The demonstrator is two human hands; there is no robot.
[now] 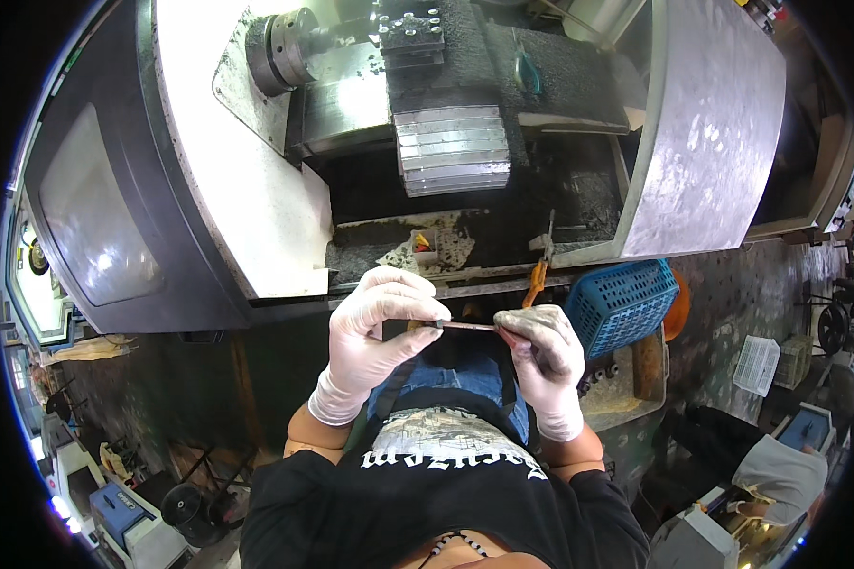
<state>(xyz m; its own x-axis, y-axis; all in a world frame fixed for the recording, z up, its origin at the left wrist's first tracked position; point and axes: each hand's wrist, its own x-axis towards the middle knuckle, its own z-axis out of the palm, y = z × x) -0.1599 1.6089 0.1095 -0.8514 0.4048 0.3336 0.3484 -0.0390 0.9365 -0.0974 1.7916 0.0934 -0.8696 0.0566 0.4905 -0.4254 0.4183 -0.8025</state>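
Centrally, a thin tool (470, 326) spans the gap between the gloved hands, long axis nearly level, left to right. The right hand (548, 356) grasps its red handle; the shaft extends leftward from that grip. The left hand (375, 318) pinches a small dark part (434, 325) at the opposite end; exact contact is too small to tell. A blue basket (621, 308) sits right of the right hand; the lathe chuck (289, 52) lies well beyond.

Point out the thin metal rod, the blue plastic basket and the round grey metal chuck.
Thin metal rod (470, 326): head view, middle of its exposed length.
Blue plastic basket (621, 311): head view, latticework.
Round grey metal chuck (282, 53): head view, curved side.
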